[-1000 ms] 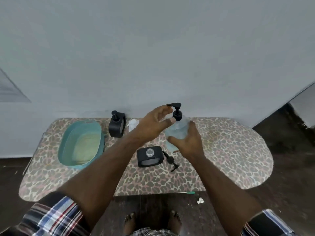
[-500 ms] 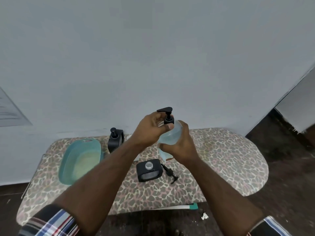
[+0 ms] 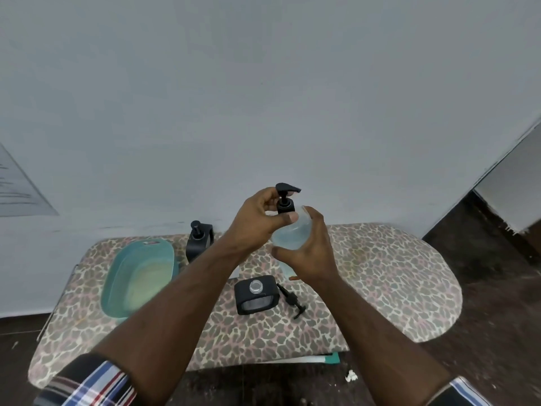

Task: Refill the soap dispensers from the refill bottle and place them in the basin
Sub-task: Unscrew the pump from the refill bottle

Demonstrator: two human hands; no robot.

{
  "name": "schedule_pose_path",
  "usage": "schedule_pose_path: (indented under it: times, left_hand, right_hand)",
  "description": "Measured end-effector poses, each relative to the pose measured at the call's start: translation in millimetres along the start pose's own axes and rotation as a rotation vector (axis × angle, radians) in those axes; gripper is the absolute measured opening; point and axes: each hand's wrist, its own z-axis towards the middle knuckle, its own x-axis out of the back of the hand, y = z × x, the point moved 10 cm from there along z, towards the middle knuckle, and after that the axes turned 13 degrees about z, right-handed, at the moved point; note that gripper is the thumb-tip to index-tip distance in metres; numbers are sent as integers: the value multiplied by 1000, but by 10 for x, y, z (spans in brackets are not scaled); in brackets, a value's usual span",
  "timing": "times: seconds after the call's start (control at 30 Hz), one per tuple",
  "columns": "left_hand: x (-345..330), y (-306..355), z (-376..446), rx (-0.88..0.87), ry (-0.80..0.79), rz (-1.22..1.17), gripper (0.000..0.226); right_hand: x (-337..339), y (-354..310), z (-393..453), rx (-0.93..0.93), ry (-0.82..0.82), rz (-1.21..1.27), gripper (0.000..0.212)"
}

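Both hands grip clear refill bottle of pale liquid, left hand on pump, right hand around body

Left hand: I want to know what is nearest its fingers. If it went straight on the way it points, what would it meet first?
The left hand already touches the pump top of the clear bottle.

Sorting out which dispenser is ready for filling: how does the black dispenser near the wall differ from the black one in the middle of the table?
The dispenser near the wall carries its pump on top; the middle dispenser shows a bare open neck, and a loose pump lies beside it on the table. The wall one stands next to the teal basin; the middle one stands below the hands. Both are black, squarish and outside the basin.
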Motion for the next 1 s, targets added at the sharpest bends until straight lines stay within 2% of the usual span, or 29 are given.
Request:
schedule_pose_path:
  times: [0.07,0.17,0.23,0.3,0.4,0.6,0.7,0.83,0.9,1.0]
  left_hand:
    - [-24,3,24,23,23,15,27]
    - [-56,26,73,30,33,99,37]
    - [-124,72,98,-11,-35,142,45]
    - [-141,-16,87,42,-106,115,38]
    - [-176,-159,47,101,-229,-7,49]
    - [-199,-131,87,83,-56,57,33]
    - [-211,-156,117,107,42,10,38]
    - [-259,-249,146,154,110,119,50]
    - [-338,-242,159,116,58,105,50]
    - [-467,-348,160,88,-131,202,58]
  right_hand:
    - [2,26,-9,-14,-5,-24,104]
    - [14,41,-10,-7,-5,-51,102]
    - [31,67,-5,-9,-1,-53,101]
    - [67,109,1,-26,9,-45,102]
    - [110,166,-2,-39,12,-35,104]
    - [119,254,-1,-62,-5,-54,105]
    - [125,275,22,-61,-3,-45,107]
    - [141,311,51,-56,-15,-32,101]
    - [158,366,54,-83,-34,-25,93]
    - [150,501,86,-120,-64,-15,93]
